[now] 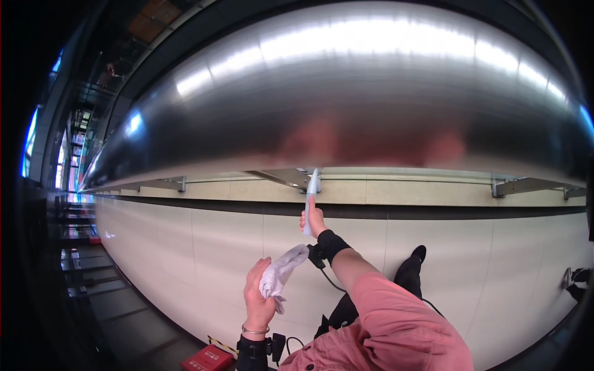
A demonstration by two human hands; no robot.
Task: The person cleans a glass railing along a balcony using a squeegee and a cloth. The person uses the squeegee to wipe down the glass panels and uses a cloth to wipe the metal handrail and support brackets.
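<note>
My right hand [313,219] is closed around a pale, tapered tool or handle [312,190]. The far end of that tool points up toward the lower edge of a long, curved shiny metal rail or cladding [362,102], beside a metal bracket; its tip meets or passes under the edge, I cannot tell which. Lower left, my left hand [259,292] has a light grey cloth [283,273] held at its palm and thumb, with the folded cloth extending toward my right wrist. Black straps with small devices are on both wrists.
Metal brackets [508,187] support the curved metal along a pale stone ledge [394,192]. A red box with writing [207,358] stands on the floor at the lower left, by yellow-black striping. Another person's foot and leg [575,280] show at the right edge. A thin black cable hangs near my arms.
</note>
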